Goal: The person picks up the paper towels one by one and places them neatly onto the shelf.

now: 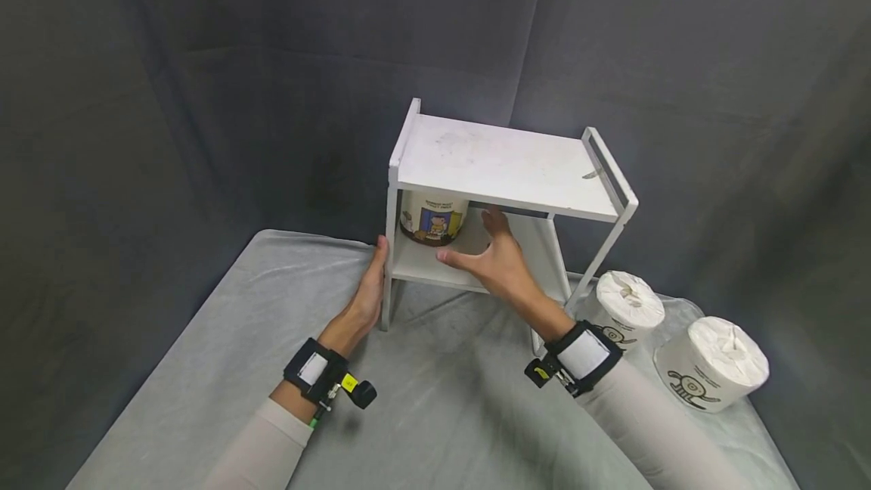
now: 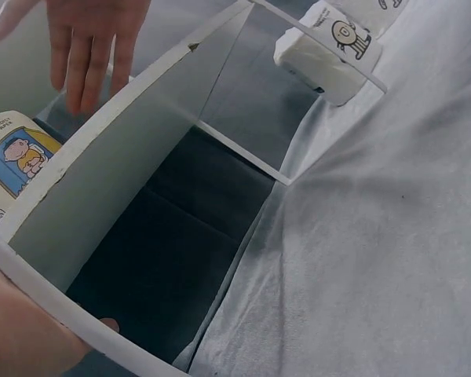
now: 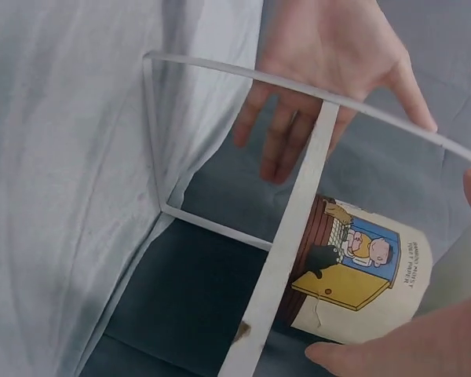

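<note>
A white two-tier shelf rack [image 1: 503, 161] stands on the cloth-covered table. On its lower board, toward the left end, sits a wrapped toilet paper roll [image 1: 434, 219] with a cartoon print, upright. My left hand [image 1: 367, 286] rests against the rack's left side frame, its fingers extended along the outside in the right wrist view. Between the two boards reaches my right hand [image 1: 500, 259], thumb and fingers spread, just right of the printed roll and apart from it. Nothing is in that right hand [image 2: 90, 39], seen with straight fingers in the left wrist view.
Two white paper-wrapped toilet rolls [image 1: 711, 365] [image 1: 626, 305] stand right of the rack, the farther one close to its right leg. Dark grey curtains [image 1: 306, 97] hang behind and at both sides. Grey cloth [image 1: 422, 414] covers the table.
</note>
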The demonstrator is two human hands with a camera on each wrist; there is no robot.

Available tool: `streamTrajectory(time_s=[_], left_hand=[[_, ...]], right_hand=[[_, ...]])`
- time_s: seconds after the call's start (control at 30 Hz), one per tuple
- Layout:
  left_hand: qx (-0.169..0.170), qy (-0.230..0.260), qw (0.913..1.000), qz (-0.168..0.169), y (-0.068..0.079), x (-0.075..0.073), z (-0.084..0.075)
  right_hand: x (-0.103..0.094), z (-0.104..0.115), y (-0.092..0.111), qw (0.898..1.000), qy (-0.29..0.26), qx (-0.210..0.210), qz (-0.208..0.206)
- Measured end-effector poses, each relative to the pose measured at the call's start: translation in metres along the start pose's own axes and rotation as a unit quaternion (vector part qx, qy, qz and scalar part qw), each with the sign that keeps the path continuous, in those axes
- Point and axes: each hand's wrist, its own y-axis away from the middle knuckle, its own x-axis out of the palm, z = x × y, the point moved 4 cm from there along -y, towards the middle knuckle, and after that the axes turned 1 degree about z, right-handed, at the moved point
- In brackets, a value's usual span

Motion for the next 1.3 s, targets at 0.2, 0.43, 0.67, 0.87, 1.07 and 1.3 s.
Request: streamTrajectory(time_s=[0.2,0.43,0.67,0.87,1.07,1.3], left_hand=[[0.0,-0.001,1.0,0.0,-0.001,-0.002,0.002],[0.0,-0.001,1.0,0.0,0.0,-0.002,0.003],[0.007,-0.002,1.0,0.002,0.001,-0.001,0.001],[0.017,-0.001,0.9998,0.007,0.001,0.0,0.001],[0.013,-0.009,0.9999,0.006,0.001,-0.001,0.001],[0.008,-0.006,0.9999,0.004,0.0,-0.002,0.001]], right_hand=[[-0.007,-0.004,0.022,1.0,0.012,-0.011,0.005],[-0.019,-0.011,0.048,1.0,0.012,-0.017,0.017],[-0.032,-0.014,0.078,0.999,0.005,-0.028,0.03],[-0.04,-0.02,0.106,0.998,-0.001,-0.048,0.035],[-0.046,-0.028,0.129,0.998,-0.005,-0.055,0.026],[-0.059,-0.035,0.148,0.999,0.017,-0.049,0.002]])
